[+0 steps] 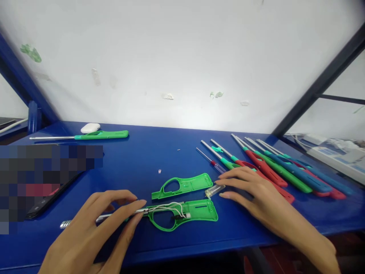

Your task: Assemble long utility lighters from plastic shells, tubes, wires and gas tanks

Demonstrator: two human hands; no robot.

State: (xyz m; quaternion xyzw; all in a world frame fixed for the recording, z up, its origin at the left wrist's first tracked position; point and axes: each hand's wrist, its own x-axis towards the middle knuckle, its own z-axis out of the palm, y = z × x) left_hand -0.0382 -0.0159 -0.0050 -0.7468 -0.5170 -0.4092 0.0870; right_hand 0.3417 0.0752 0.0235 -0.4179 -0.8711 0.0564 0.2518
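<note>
My left hand (99, 224) pinches the metal tube (104, 217) of an opened lighter between thumb and fingers, close to its handle. That green handle half (199, 211) lies with its inside up, white wires (171, 207) and a small black-and-white part (184, 216) in it. Just behind lies the other green handle half (196, 183), also inside up. A clear fuel tank (213, 191) lies by the right ends of both halves. The fingertips and thumb of my right hand (251, 190) are closed around the tank's right end.
A screwdriver (215, 163) and several long lighters (285, 167) in red, green and blue lie at the right. At the back left are a green lighter (105, 135) and a white case (90, 128). A tiny white piece (159, 171) and a small pin (178, 149) lie mid-table.
</note>
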